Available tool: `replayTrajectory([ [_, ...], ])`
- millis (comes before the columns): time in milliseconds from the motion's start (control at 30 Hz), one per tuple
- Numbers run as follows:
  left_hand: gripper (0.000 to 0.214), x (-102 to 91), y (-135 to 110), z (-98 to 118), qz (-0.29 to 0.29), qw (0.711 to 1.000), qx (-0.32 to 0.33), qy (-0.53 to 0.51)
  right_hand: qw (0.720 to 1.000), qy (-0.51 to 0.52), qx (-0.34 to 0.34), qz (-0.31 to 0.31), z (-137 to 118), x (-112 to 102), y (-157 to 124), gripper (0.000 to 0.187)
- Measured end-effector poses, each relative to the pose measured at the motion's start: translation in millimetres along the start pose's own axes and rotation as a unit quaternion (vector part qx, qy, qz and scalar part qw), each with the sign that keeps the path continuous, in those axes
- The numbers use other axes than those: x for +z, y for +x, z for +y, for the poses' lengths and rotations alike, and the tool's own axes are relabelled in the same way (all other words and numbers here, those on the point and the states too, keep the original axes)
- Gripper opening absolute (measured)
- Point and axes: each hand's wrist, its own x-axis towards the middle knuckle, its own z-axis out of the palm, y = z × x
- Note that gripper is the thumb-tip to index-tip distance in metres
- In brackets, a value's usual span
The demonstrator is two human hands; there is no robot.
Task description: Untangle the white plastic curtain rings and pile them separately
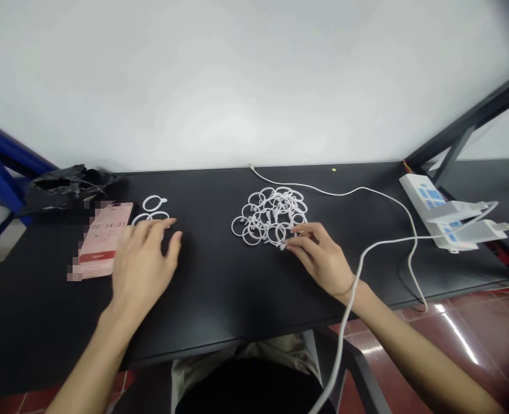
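- The left hand [144,261] is lying flat on the matte black bench [219,287], its grip spread apart, with the fingertips touching a few loose rings [154,203].
- These thin white plastic rings are lying just beside a pink phone [105,241].
- The right hand [323,261] is touching the near edge of a tangled pile of rings [271,218] at mid-bench; whether its grip is closing on one, I cannot tell.
- A smooth white cable [366,253] is crossing the right wrist.
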Motion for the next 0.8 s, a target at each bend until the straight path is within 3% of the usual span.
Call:
replayTrajectory([
  [133,0.041,-0.8,-7.9,-26.5,-0.006,0.985,0.002,0.172,0.995,-0.1,-0.007,0.009,22.4,7.6,-2.7,0.015],
  [267,0.033,0.3,-15.4,-33.8,-0.017,0.973,0.055,0.223,0.991,-0.129,-0.033,0.008,26.3,12.1,-1.9,0.016],
  [400,0.027,5.6,-14.3,-35.3,-0.014,0.979,0.068,0.192,0.992,-0.121,-0.03,-0.007,27.4,14.0,-3.2,0.017],
  [633,0.021,14.2,-12.3,-27.0,-0.029,0.995,0.088,0.027,0.993,-0.116,-0.021,-0.005,31.5,15.7,-6.7,0.017],
  [800,0.017,12.9,-13.5,-17.2,-0.014,0.998,0.052,-0.044,0.993,-0.113,-0.015,0.002,32.5,16.9,-8.5,0.019],
])
